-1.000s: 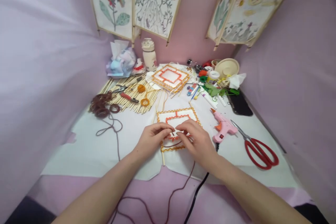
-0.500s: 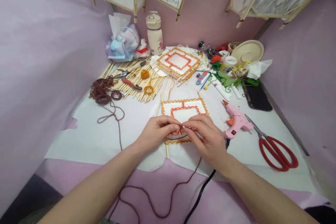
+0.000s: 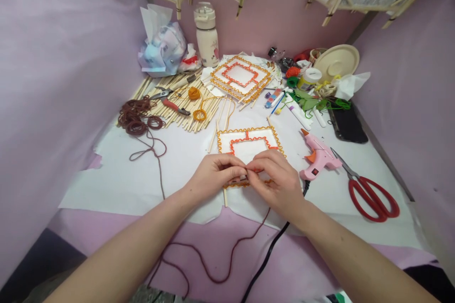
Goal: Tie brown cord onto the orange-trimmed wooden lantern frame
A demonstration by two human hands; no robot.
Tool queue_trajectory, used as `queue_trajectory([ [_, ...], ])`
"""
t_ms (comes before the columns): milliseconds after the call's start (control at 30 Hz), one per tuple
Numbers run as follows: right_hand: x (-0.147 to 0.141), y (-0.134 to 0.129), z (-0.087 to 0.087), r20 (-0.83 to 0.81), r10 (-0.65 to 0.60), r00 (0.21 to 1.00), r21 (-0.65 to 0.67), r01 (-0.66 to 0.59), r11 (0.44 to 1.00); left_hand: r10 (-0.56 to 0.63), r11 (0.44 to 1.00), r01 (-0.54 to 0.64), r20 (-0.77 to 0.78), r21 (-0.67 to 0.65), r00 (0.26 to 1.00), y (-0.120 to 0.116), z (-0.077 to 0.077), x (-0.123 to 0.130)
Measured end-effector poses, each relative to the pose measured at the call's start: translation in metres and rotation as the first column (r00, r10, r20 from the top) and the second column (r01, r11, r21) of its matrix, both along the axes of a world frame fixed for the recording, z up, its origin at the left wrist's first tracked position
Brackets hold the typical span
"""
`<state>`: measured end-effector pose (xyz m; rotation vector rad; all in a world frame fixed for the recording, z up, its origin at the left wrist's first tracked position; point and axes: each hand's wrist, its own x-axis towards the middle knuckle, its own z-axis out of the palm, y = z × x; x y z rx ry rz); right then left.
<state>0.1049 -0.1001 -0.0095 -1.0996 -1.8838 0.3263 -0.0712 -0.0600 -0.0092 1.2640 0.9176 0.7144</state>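
Fingertips of my left hand (image 3: pixel 221 170) and my right hand (image 3: pixel 275 177) meet over the lower part of a square frame (image 3: pixel 279 139), which has a wavy orange border and a red-orange inner outline. Both hands are pinched on a thin dark red cord (image 3: pixel 231 272); the bit between the fingertips is mostly hidden. From below my right hand the cord hangs over the table's front edge and loops to the left. The frame's lower middle is covered by my hands.
Pink glue gun (image 3: pixel 318 156) and red-handled scissors (image 3: pixel 373 196) lie right of my hands. A brown cord bundle (image 3: pixel 137 116), pliers (image 3: pixel 174 106) on sticks and a second frame (image 3: pixel 240 78) are further back. A black cable (image 3: pixel 266 260) crosses the front edge.
My fingertips have come closer together, hiding the short cord piece between them. The whole view has shifted slightly, so the table's things appear a little higher.
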Motion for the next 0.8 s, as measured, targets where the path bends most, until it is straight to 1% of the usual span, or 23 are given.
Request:
queue_trajectory([
  [100,-0.0003,0.0009,0.0001,-0.017,-0.022,1.0,-0.001,0.022,1.0,-0.004,1.0,0.004,0.007,-0.003,1.0,-0.0015,0.0006,0.0005],
  [267,-0.0005,0.0031,0.0011,-0.049,-0.029,0.998,0.012,0.029,0.999,-0.015,0.999,0.015,-0.002,0.05,1.0,-0.0017,0.0045,-0.0007],
  [433,0.0003,0.0012,0.0015,-0.069,-0.011,0.998,-0.029,0.009,1.0,-0.007,0.998,0.006,0.008,0.062,1.0,-0.0021,0.0046,-0.0003],
  [567,0.0007,0.0003,0.0029,-0.102,-0.045,0.994,-0.066,0.038,0.997,0.056,0.988,-0.056,0.008,0.147,0.998,-0.002,0.0023,-0.0002],
  [633,0.0,0.0013,0.0027,-0.083,-0.061,0.995,-0.083,0.054,0.995,0.081,0.974,-0.084,0.022,0.211,0.996,-0.0015,0.0013,-0.0001],
  [733,-0.0011,0.0026,0.0009,-0.034,-0.052,0.998,-0.092,0.049,0.995,0.088,0.934,-0.09,0.021,0.346,0.996,-0.0007,0.0001,0.0002],
  [800,-0.0011,0.0025,0.0,-0.018,-0.036,0.999,-0.096,0.034,0.995,0.085,0.909,-0.081,0.009,0.408,0.996,-0.0004,-0.0005,0.0003],
])
